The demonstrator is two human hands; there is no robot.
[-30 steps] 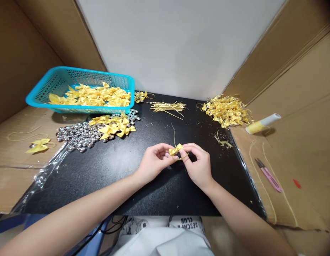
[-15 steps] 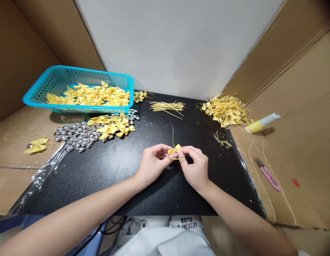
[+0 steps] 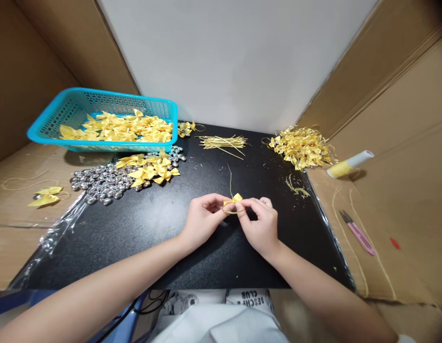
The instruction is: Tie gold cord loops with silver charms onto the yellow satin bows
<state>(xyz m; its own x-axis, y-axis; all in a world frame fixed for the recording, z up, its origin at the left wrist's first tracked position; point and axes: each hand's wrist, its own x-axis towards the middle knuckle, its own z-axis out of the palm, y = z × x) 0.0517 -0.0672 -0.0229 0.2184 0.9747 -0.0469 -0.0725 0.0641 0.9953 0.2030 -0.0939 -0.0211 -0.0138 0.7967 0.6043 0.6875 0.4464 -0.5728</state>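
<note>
A small yellow ribbon bow (image 3: 236, 198) is pinched between both hands just over the black table (image 3: 142, 238). My left hand (image 3: 205, 218) grips its left side with thumb and fingertips. On the right side, my right hand (image 3: 259, 222) closes thumb and forefinger on it. A gold cord loop (image 3: 233, 212) hangs toward me from the bow, and a loose cord end (image 3: 230, 178) sticks out on the far side. Whether a bead sits under the bow is hidden by the fingers.
Yellow bows fill a blue basket (image 3: 99, 145) at back left. Silver beads (image 3: 103, 183) and loose bows (image 3: 153, 171) lie before it. Gold cords (image 3: 223, 142) lie at the back, finished bows (image 3: 303, 147) at back right. Pink snips (image 3: 358, 233) and a tube (image 3: 349, 164) lie right.
Both hands keep their pinch on the bow, with only a slight shift of the fingers. The cord loop looks a little wider open. The whole view has moved slightly.
</note>
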